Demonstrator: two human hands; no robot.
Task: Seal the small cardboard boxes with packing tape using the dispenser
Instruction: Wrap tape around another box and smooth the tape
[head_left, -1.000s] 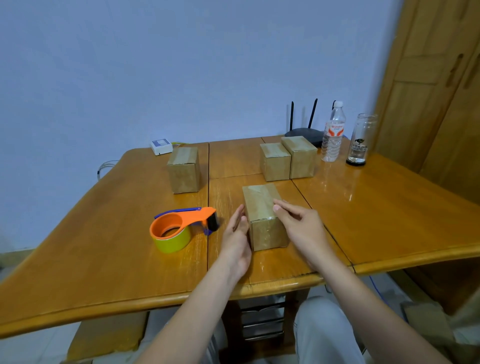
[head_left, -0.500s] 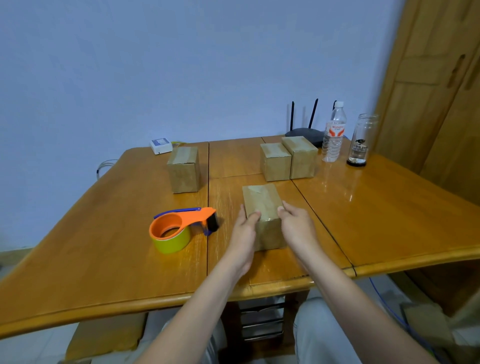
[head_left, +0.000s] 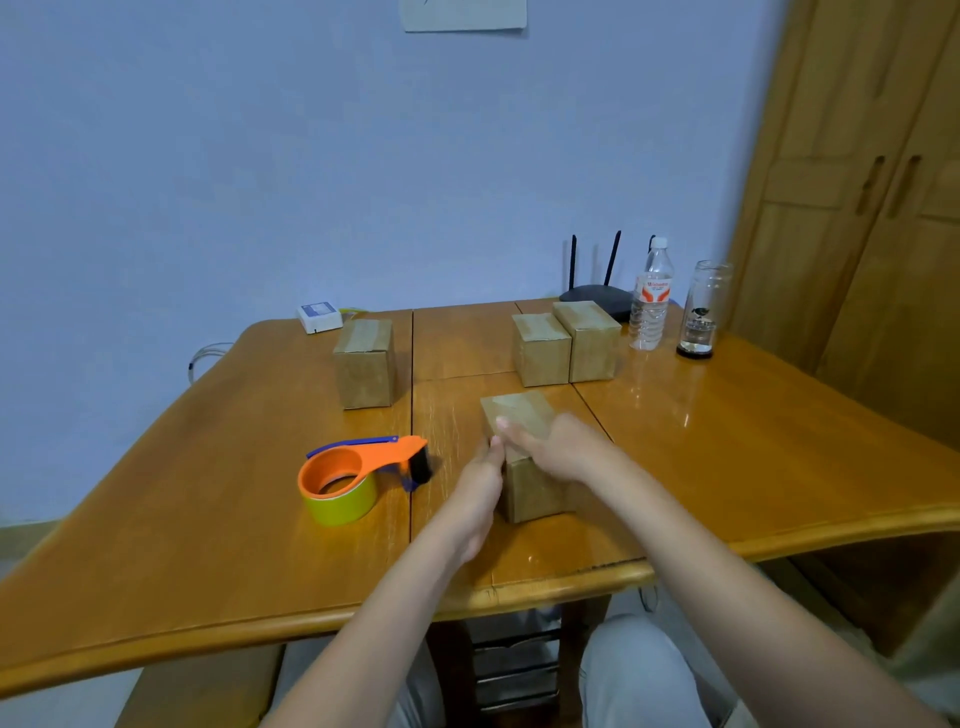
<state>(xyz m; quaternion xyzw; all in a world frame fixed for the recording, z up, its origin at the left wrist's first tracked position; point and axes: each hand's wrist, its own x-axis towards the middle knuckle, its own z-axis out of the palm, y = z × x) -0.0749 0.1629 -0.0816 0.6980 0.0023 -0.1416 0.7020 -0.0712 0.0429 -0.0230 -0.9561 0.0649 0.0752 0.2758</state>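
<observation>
Both hands, left (head_left: 480, 480) and right (head_left: 563, 449), flat on near box (head_left: 519, 413) pressing flaps/tape, gripping nothing; next: grab dispenser (head_left: 358, 475), judging by layout.

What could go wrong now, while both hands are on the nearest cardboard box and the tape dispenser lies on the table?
1. The near brown cardboard box sits close to the wooden table's front edge; a push from the left hand or right hand might slide it off.
2. The orange tape dispenser with yellow roll lies beside the left hand; reaching carelessly could meet its cutter end.
</observation>
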